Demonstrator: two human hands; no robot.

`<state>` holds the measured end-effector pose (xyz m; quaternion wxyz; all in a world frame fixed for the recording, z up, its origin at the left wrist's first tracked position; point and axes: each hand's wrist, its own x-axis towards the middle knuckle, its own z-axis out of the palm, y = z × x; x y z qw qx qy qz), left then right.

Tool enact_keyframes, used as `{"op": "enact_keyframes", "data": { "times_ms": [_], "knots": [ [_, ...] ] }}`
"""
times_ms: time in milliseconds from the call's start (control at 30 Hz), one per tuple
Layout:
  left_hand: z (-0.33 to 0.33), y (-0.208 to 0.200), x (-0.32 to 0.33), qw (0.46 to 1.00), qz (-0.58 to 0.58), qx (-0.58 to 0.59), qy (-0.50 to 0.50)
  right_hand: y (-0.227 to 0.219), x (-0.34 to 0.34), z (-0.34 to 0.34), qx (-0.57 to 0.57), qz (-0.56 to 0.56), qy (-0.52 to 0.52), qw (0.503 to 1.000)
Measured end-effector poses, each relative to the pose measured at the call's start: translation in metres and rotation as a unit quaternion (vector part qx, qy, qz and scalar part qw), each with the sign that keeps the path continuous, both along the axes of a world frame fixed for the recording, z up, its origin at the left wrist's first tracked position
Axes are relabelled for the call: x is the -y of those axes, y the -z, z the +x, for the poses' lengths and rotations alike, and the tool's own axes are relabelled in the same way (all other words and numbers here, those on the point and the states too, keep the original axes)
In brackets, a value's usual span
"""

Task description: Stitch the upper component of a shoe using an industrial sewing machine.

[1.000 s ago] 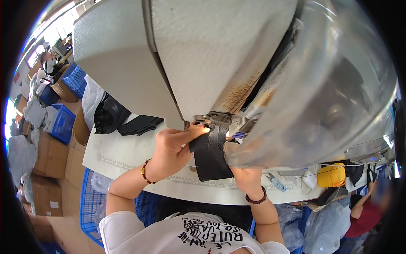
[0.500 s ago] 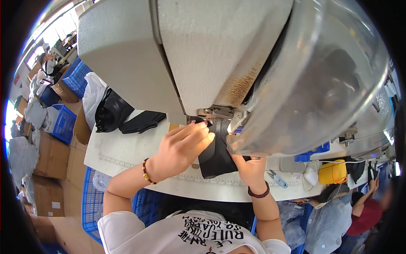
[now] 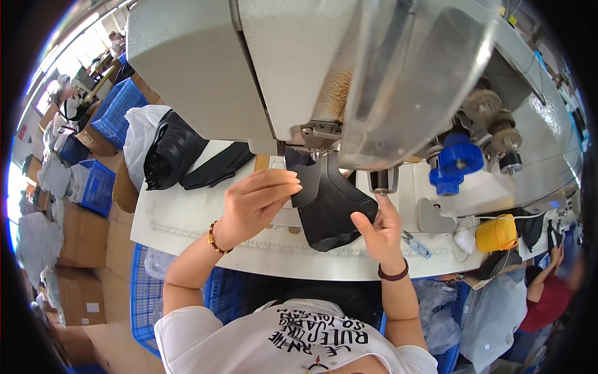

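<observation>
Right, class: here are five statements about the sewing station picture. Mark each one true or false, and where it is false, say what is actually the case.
1. The left hand pinches a small dark piece between its fingertips. True.
2. The right hand rests flat on the table, away from the black material. False: it holds the edge of the larger black piece.
3. A yellow container sits on the table to the person's right. True.
4. The baskets at the left are red. False: they are blue.
5. Both wrists are bare. False: each wears a beaded bracelet.
</observation>
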<state>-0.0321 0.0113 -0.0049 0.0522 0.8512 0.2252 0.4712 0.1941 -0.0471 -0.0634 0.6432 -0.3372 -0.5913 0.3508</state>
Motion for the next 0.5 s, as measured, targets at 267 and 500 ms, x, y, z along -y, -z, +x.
{"op": "enact_keyframes", "data": {
  "times_ms": [267,500],
  "knots": [
    [-0.01,0.008,-0.006,0.98,0.113,-0.135,0.091,-0.013,0.009,-0.001,-0.032,-0.104,-0.037,0.993],
    [-0.012,0.008,-0.009,0.972,0.158,-0.141,0.101,-0.017,0.009,-0.006,-0.021,-0.094,-0.021,0.995]
  ]
}}
